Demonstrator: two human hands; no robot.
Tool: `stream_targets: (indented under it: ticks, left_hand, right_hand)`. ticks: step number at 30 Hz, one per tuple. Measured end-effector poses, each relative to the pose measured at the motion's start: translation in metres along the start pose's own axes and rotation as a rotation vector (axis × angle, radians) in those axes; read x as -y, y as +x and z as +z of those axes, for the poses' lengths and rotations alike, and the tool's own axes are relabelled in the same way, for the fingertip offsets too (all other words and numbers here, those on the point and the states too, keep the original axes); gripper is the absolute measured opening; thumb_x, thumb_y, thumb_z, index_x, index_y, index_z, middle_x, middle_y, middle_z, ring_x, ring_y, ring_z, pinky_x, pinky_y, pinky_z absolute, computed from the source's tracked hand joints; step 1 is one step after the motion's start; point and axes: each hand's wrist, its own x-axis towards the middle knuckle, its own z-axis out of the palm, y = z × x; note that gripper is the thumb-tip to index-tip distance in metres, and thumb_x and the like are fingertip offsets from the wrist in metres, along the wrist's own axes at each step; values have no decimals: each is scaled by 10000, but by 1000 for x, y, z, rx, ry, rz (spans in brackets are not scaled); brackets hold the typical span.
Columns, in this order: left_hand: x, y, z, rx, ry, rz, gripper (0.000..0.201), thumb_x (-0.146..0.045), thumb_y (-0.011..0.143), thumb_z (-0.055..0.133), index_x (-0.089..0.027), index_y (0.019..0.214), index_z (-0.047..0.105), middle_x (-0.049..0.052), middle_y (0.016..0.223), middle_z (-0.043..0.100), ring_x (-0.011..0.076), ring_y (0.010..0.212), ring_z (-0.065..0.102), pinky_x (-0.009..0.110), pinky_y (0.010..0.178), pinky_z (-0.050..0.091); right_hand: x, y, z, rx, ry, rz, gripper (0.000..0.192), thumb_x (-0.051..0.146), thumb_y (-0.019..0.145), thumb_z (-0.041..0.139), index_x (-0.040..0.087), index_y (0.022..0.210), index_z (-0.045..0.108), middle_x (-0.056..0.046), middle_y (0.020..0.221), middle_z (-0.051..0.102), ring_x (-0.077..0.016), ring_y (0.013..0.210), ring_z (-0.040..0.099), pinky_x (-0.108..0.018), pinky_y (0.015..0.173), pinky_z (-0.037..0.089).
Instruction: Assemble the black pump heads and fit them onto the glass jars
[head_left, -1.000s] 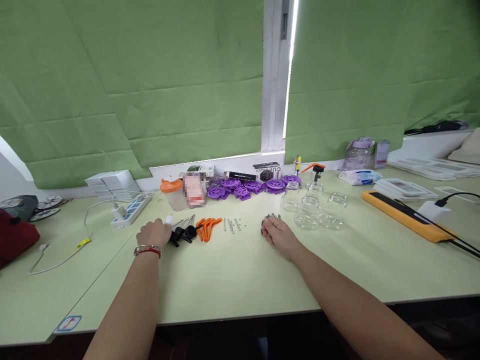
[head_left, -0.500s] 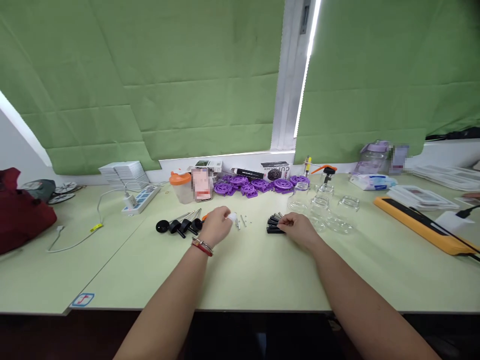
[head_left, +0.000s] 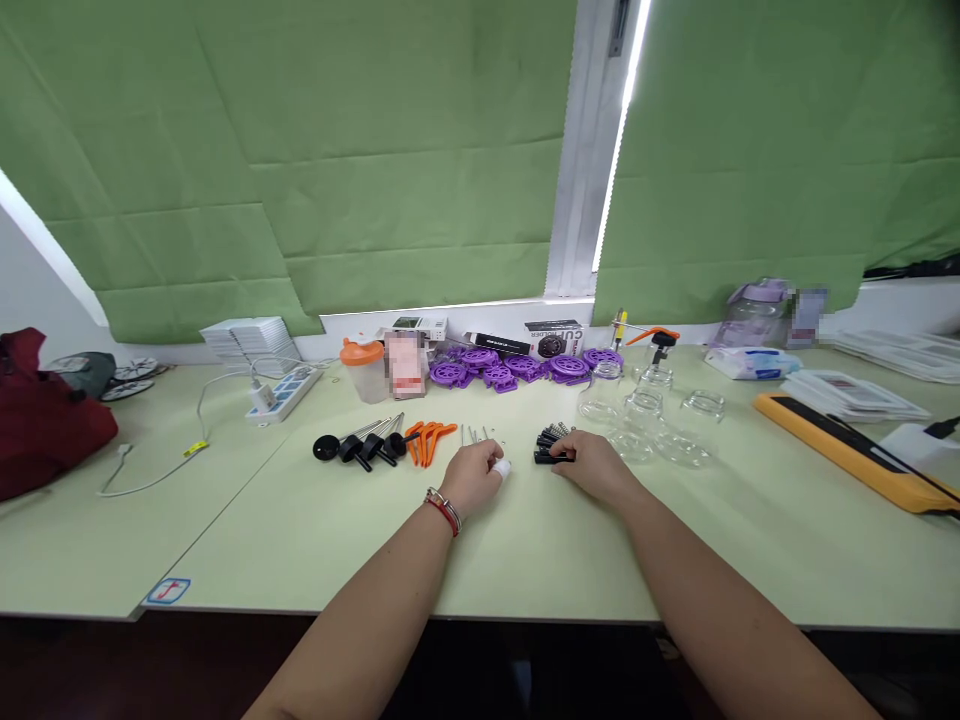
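My left hand (head_left: 472,478) is curled just above the table, its fingers closed. A small white thing (head_left: 503,468) shows at its thumb; whether it is held or covers the thumb I cannot tell. Thin metal pins (head_left: 472,435) lie just beyond that hand. My right hand (head_left: 594,465) pinches the near one of several small black rod-like parts (head_left: 546,457). Small coil springs (head_left: 559,430) lie behind these. Left of my left hand are orange levers (head_left: 429,440) and black round caps with metal rods (head_left: 371,447).
Purple wheel-like parts (head_left: 525,370) line the back, beside a cup with an orange lid (head_left: 365,372) and a phone (head_left: 406,364). Clear glass jars (head_left: 643,405) stand right of my right hand. A yellow-and-black power strip (head_left: 840,450) lies at right, a white one (head_left: 289,392) at left.
My left hand has moved right and nearer to me, uncovering the orange levers. My right hand has shifted slightly, its fingers now at the near black part.
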Motion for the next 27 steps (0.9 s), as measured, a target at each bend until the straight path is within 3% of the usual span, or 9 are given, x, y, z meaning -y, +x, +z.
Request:
stream_targets:
  ticks: [18,27]
  left_hand:
    - [-7,-7,1,132,142,112,406,-334,741,586,-239,1135,612,6,839,654,150,704,567,247,602,394]
    - [-6,-3,1,125,63,256,257,-179,755,536,-223,951,696,27,841,643,155,759,562,247,674,420]
  right_hand:
    - [30,-14,9,170,-110,-68,110,257,762,586,200,821,660,-16,764,619,-150,669,529,-268,600,346]
    - [38,-19,21,195,146,-180,116,228,769,547,174,820,636,-25,813,598,-155,735,530,-273,675,398]
